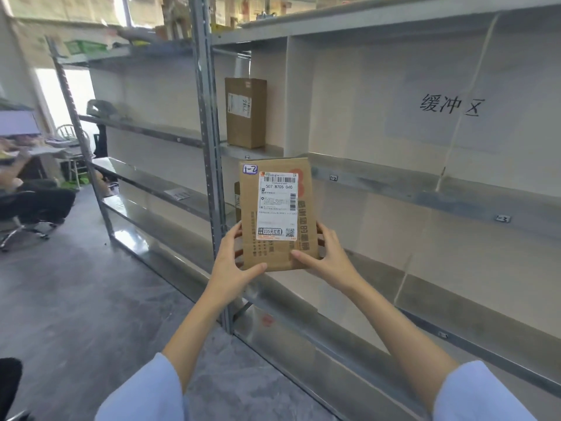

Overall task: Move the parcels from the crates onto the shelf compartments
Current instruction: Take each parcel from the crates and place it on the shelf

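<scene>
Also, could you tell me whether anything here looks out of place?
Only a pale strip slanting down across the right-hand compartment, seemingly loose. The held parcel and the shelved box stand upright, undamaged.

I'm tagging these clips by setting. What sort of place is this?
Probably a parcel sorting or storage room: the left hand and right hand hold a labelled parcel marked 1-2, the metal shelving carries tags 1-2 and 1-3, and another box stands on a shelf.

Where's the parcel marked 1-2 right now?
Head view, centre: the parcel is held upright by the left hand and right hand before the shelf, below the tall box standing on it.
</scene>
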Tool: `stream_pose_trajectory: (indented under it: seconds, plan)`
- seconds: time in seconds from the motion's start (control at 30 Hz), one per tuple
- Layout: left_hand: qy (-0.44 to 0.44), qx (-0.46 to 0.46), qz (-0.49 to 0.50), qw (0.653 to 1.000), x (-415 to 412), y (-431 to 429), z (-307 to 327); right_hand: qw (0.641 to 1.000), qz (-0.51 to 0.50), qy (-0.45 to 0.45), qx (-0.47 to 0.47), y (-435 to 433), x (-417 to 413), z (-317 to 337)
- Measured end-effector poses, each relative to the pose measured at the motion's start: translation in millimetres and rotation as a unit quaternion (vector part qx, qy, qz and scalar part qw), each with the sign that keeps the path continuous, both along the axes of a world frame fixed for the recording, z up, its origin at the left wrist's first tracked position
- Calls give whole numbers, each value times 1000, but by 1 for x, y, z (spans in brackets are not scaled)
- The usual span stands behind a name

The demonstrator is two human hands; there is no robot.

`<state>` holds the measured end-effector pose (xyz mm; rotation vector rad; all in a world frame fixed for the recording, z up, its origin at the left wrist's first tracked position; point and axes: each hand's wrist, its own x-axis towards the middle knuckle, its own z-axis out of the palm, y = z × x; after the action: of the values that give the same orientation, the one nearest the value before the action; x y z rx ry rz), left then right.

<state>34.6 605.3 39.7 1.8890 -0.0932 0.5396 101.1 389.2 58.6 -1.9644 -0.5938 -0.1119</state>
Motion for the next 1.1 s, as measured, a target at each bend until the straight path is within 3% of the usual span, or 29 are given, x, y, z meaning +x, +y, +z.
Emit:
stream_pose_trajectory:
  seconds: [0.37, 0.67, 0.93, 1.1]
  plan:
    - [-77, 18, -15, 997, 130, -8, 41, 995, -56, -29, 82, 2, 117, 39]
    - [-104, 143, -40, 983, 226, -3, 87, 976, -140, -98, 137, -6, 179, 66]
    - [-160, 336, 30, 928, 307, 24, 122, 947, -230, -154, 163, 10, 248, 95]
    - [-163, 399, 85, 898, 347, 53, 119, 932, -282, -166, 157, 25, 294, 108]
